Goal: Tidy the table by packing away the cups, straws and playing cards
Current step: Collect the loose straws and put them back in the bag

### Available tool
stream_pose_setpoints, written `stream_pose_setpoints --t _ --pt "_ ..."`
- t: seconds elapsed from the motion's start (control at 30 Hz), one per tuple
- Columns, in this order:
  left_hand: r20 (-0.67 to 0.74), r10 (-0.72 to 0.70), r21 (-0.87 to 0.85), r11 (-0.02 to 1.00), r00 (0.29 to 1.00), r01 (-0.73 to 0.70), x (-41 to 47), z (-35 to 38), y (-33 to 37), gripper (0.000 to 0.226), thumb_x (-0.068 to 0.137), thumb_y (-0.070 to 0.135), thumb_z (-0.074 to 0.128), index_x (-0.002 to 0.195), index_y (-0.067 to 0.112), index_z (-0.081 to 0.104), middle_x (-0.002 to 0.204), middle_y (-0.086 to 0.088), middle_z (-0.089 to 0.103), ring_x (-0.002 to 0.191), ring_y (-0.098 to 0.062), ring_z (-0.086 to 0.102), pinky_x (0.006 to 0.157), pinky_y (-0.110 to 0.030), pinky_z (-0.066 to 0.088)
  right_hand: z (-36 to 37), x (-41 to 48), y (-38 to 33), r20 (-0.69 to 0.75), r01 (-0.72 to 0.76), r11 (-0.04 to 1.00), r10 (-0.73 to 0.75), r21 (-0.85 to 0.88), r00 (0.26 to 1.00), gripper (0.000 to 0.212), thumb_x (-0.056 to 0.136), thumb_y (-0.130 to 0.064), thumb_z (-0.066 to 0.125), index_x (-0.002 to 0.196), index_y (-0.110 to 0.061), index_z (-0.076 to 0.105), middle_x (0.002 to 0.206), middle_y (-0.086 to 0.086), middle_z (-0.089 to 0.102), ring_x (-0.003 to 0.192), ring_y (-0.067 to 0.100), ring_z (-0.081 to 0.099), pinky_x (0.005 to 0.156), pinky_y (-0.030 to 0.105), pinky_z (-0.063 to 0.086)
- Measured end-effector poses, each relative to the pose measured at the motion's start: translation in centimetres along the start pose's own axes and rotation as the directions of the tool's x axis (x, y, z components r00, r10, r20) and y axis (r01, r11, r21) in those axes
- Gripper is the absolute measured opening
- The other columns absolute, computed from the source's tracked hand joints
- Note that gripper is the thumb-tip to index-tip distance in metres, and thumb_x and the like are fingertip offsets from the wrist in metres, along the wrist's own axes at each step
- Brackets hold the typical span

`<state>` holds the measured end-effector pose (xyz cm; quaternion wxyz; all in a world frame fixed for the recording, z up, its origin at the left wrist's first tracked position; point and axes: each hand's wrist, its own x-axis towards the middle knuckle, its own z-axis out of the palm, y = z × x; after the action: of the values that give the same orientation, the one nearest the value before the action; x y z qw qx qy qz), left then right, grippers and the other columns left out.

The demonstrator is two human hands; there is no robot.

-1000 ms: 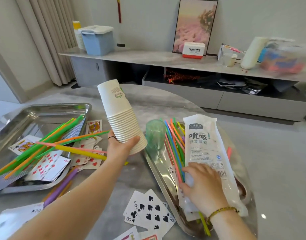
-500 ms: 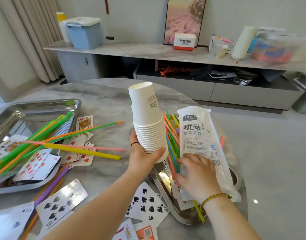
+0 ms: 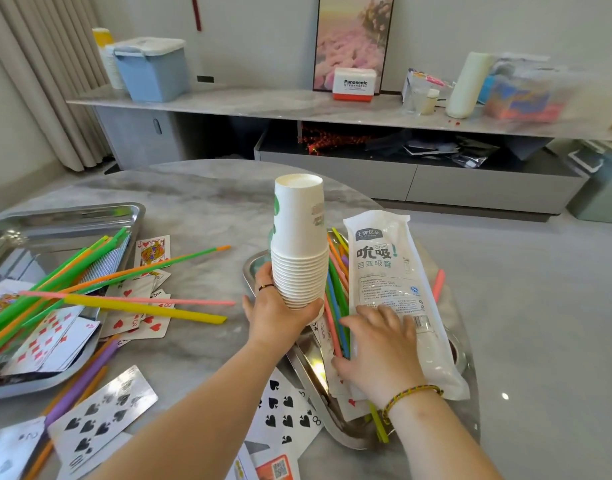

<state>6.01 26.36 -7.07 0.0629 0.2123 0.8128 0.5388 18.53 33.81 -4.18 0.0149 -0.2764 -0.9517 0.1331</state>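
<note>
My left hand [image 3: 280, 315] grips the lower end of an upside-down stack of white paper cups [image 3: 299, 237], held upright over the left end of the right metal tray [image 3: 318, 382]. My right hand [image 3: 380, 348] rests with spread fingers on a white plastic straw bag [image 3: 392, 289] lying in that tray beside coloured straws [image 3: 337, 299]. More straws [image 3: 124, 299] and playing cards [image 3: 134, 306] lie across the left metal tray [image 3: 72, 220] and the marble table [image 3: 200, 209]. Spade cards [image 3: 100, 420] lie near the front edge.
Behind the table runs a long low sideboard [image 3: 297, 105] carrying a blue storage box [image 3: 152, 69], a Panasonic box [image 3: 354, 84], a framed picture and clutter at the right. Curtains hang at the far left. Bare marble shows at the table's far side.
My left hand has carried the cup stack from the table's middle rightward to the right tray and turned it upright. It now hides the green cup. My right hand stays on the straw bag.
</note>
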Motion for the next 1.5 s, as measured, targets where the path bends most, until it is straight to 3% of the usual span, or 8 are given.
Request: stream_pose_setpoints --t 0.1,0.23,0.33,0.47,0.77,0.93,1.23,1.5 --pt "0.028 -0.008 -0.082 0.997 1.0 0.01 0.3 -0.6 -0.4 0.074 0.056 0.021 0.08 0.11 0.033 0.031 0.085 0.03 0.044 0.08 0.001 0.053 0.082 -0.024 0.045 -0.9 0.1 -0.1 -0.176 0.036 0.994 -0.018 0.102 0.984 0.04 0.084 -0.038 0.05 0.122 -0.028 0.047 0.133 -0.01 0.045 0.129 0.013 0.029 0.111 0.037 0.01" --pt "0.001 -0.007 -0.14 0.99 1.0 0.007 1.7 -1.9 -1.1 0.072 0.061 0.004 0.077 0.111 0.026 0.03 0.084 0.025 0.044 0.068 0.018 0.048 0.051 0.006 0.033 -1.9 0.3 0.6 -0.411 -0.067 0.966 0.169 0.251 0.896 0.037 0.08 -0.026 0.059 0.116 -0.019 0.056 0.129 0.0 0.051 0.125 0.022 0.037 0.102 0.031 0.017" --pt "0.04 -0.005 -0.1 0.995 0.999 0.009 3.3 -3.0 -1.2 0.074 0.063 0.002 0.076 0.122 0.012 0.033 0.086 0.016 0.047 0.075 -0.001 0.049 0.054 0.002 0.032 -1.9 0.5 1.3 -0.207 -0.262 0.86 0.38 0.439 0.901 0.052 0.079 -0.026 0.062 0.126 -0.015 0.044 0.136 0.008 0.043 0.127 0.028 0.032 0.101 0.031 0.021" --pt "0.092 -0.033 -0.074 0.996 0.995 0.039 5.8 -3.7 -1.5 0.071 0.065 0.004 0.076 0.123 0.008 0.034 0.104 -0.003 0.051 0.096 -0.017 0.048 0.081 -0.025 0.037 -1.0 0.8 1.2 0.002 -0.321 0.725 0.403 0.61 0.915 0.057 0.077 -0.027 0.064 0.127 -0.015 0.041 0.125 0.009 0.053 0.116 0.03 0.047 0.098 0.041 0.04" --pt "0.192 -0.011 -0.047 0.999 0.981 0.021 9.9 -2.3 -0.7 0.075 0.067 0.008 0.075 0.128 0.01 0.031 0.103 0.001 0.048 0.095 -0.016 0.046 0.079 -0.027 0.036 0.5 1.5 1.4 -0.093 -0.287 0.63 0.498 0.722 0.862 0.045 0.076 -0.015 0.064 0.116 -0.022 0.045 0.076 -0.016 0.059 0.094 0.02 0.055 0.097 0.046 0.037" --pt "0.227 -0.011 -0.028 0.999 0.974 0.018 11.0 -1.5 -0.6 0.076 0.068 0.007 0.074 0.13 0.012 0.029 0.102 0.002 0.048 0.094 -0.014 0.045 0.079 -0.025 0.034 0.7 1.7 1.5 -0.115 -0.302 0.588 0.566 0.75 0.816 0.041 0.076 -0.014 0.065 0.11 -0.026 0.047 0.072 -0.021 0.057 0.086 0.014 0.053 0.099 0.039 0.033" --pt "0.222 -0.004 0.004 1.0 0.975 0.003 10.3 -2.4 -1.2 0.074 0.066 0.009 0.076 0.126 0.013 0.034 0.096 0.008 0.049 0.085 -0.008 0.048 0.069 -0.018 0.038 0.4 1.7 1.4 -0.073 -0.307 0.459 0.643 0.834 0.762 0.029 0.078 -0.005 0.056 0.091 -0.028 0.045 0.067 -0.013 0.059 0.084 0.018 0.056 0.101 0.05 0.034" --pt "0.264 -0.017 -0.017 1.0 0.964 0.022 10.2 -3.4 -1.4 0.091 0.066 0.012 0.078 0.138 0.019 0.022 0.126 0.003 0.047 0.119 -0.011 0.042 0.09 -0.024 0.032 0.3 1.9 1.7 -0.029 -0.267 0.275 0.745 0.924 0.667 0.023 0.079 -0.001 0.051 0.077 -0.024 0.053 0.064 -0.011 0.053 0.079 0.021 0.052 0.102 0.052 0.033"
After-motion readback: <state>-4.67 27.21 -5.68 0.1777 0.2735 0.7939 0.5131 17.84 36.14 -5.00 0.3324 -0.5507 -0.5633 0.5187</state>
